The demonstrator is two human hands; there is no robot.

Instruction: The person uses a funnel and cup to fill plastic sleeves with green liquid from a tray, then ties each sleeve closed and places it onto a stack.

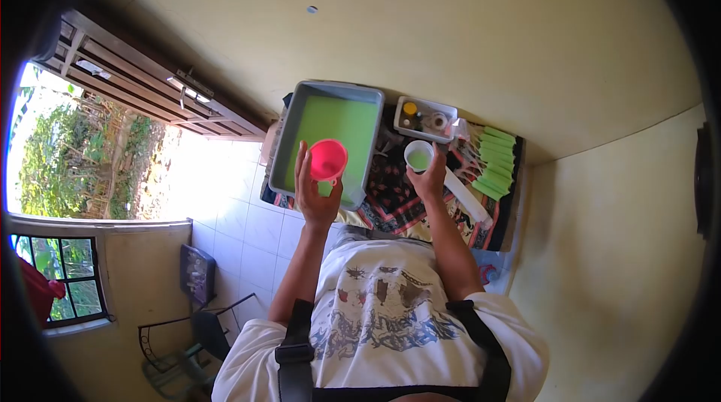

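Note:
My left hand (317, 195) grips a pink funnel-shaped cup (328, 159) and holds it over the near end of a grey tray (338, 87) filled with green liquid. My right hand (429, 179) holds a small white cup (418, 155) with green liquid in it, just to the right of the tray and above a patterned cloth (394, 203). The two hands are apart, with the tray's right wall between them.
A small white tray (426, 118) with a yellow-capped bottle and jars sits behind the white cup. Several green moulded pieces (492, 162) lie in a row at the right, next to a long white bar (467, 197). A chair (188, 334) stands on the tiled floor at left.

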